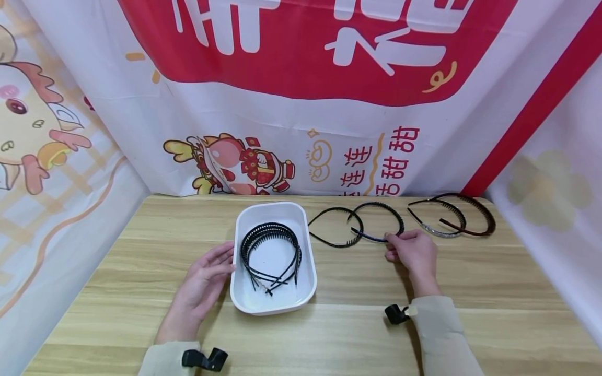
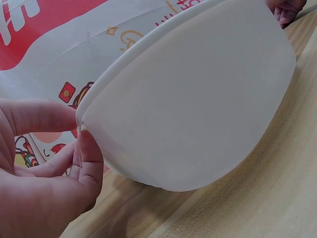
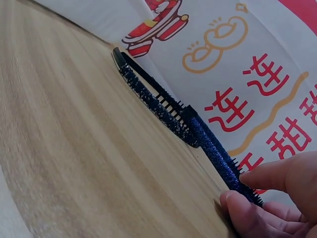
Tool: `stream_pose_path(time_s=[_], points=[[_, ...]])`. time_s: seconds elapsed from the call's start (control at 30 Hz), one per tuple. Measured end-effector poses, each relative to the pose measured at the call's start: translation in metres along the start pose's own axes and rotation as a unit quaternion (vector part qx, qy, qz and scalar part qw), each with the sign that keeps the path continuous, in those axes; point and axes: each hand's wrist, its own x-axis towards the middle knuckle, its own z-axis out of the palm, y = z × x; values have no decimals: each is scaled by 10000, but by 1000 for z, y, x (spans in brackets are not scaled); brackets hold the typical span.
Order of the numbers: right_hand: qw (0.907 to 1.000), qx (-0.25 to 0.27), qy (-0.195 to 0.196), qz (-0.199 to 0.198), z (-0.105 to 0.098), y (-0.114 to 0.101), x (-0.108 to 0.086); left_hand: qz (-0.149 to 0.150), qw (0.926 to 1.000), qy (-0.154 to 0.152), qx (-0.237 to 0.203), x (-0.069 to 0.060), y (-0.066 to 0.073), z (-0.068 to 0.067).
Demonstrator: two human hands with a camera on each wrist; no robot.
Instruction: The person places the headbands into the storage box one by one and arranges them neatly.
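1. The right hand (image 1: pixel 414 253) pinches a blue headband (image 3: pixel 215 146) between thumb and fingers, right of the white container (image 1: pixel 308 250).
2. The left hand (image 1: pixel 204 282), loosely bent, touches the container's left side with its fingertips.
3. A speckled headband (image 3: pixel 153 106) lies beside the container, overlapped by the blue one.
4. Black headbands (image 1: pixel 270 230) lie inside the container.
5. A brown headband (image 1: pixel 489 222) lies farther right.

On my feed the blue headband (image 3: pixel 215 151) looked like plastic under rough, sparkly glitter; the speckled headband (image 3: pixel 154 106) read as dark, grainy-faced plastic. Bin (image 2: pixel 188 99) was smooth plastic, mostly matt. Brown headband (image 1: pixel 491 222) looked like glossy plastic. Desk (image 3: pixel 74 124) showed smooth wood grain, low sheen. I read the backdrop (image 1: pixel 301 68) as matt cloth, lightly creased.
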Motion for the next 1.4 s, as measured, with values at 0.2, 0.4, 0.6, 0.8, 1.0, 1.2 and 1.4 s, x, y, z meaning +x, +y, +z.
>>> stream_pose_path(time_s=[0.2,0.4,0.6,0.8,1.0,1.2,1.4], points=[[9999,-58,97,0,0,1,2,-7,10000,-13,26,0,0,0],[9998,77,147,101,0,2,4,-15,10000,-3,61,-1,0,0],[9995,186,201,176,0,3,6,-8,10000,-12,43,0,0,0],[9989,369,192,206,2,3,7,73,10000,-47,-30,-1,0,0],[9985,414,250,241,2,1,6,68,10000,-48,-41,-1,0,1],[9975,570,326,243,2,2,6,54,10000,-50,-29,-2,1,1],[9966,690,393,226,1,3,5,67,10000,-59,-42,-2,1,1]])
